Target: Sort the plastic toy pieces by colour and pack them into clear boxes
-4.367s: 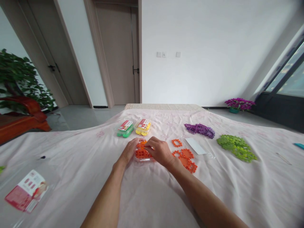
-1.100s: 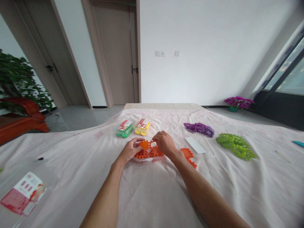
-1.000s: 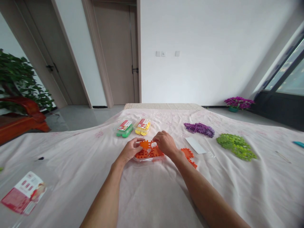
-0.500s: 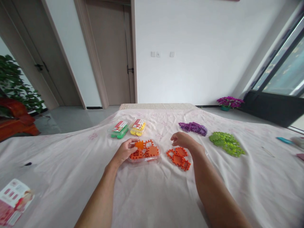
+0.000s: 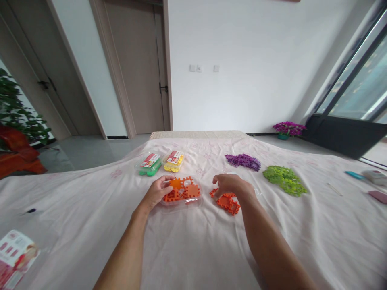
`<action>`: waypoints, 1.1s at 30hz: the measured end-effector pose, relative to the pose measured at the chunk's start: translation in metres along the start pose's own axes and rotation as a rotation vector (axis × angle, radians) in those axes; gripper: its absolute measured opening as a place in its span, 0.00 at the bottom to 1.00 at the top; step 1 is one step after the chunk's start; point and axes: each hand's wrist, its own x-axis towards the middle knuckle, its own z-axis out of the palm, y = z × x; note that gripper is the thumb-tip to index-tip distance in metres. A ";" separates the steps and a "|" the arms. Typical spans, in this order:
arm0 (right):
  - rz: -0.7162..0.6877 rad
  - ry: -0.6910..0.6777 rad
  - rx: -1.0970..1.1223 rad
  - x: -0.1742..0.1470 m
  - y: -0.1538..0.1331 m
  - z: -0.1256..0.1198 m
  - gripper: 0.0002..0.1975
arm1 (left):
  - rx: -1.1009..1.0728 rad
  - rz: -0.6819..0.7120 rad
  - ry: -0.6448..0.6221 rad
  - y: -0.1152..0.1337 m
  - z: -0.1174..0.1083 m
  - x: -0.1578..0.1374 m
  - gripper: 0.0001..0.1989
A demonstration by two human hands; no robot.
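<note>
My left hand [image 5: 156,194] is closed at the left side of a clear plastic box [image 5: 181,204], its thumb and fingertips by the corner. Several orange notched tiles [image 5: 192,190] lie inside the box, and the thumb is close to the brighter one. My right hand [image 5: 231,186] hangs over a loose pile of orange tiles [image 5: 225,201] on the cloth, right of the box. Its fingers are curved downward and apart, with no tile visible in them. The hand covers part of the pile, and a clear plastic edge shows behind the wrist.
Boxes of green pieces [image 5: 149,165] and yellow pieces [image 5: 173,162] stand behind the orange box. Purple pieces [image 5: 243,161] and lime-green pieces [image 5: 284,180] lie to the right. A labelled package [image 5: 18,253] is at the left front. Wrinkled pink-white cloth [image 5: 181,249] covers the table.
My right hand has come down and slightly left over the orange pile, fingers now lower and more spread. My left hand stays at the box. The view has shifted slightly.
</note>
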 end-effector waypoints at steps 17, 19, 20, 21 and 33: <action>-0.127 0.128 -0.239 -0.021 0.000 0.031 0.23 | -0.025 0.014 -0.010 -0.003 -0.001 0.001 0.29; -0.143 0.152 -0.201 -0.021 0.004 0.029 0.15 | -0.026 0.012 -0.006 -0.004 -0.001 0.001 0.29; -0.144 0.160 -0.180 -0.019 0.007 0.026 0.13 | -0.027 0.010 -0.004 -0.004 -0.001 0.001 0.29; -0.142 0.172 -0.158 -0.016 0.009 0.022 0.11 | -0.029 0.009 -0.002 -0.004 -0.001 0.001 0.28; -0.365 0.520 0.725 0.031 -0.022 0.010 0.11 | -0.050 -0.029 0.009 0.003 0.003 0.000 0.26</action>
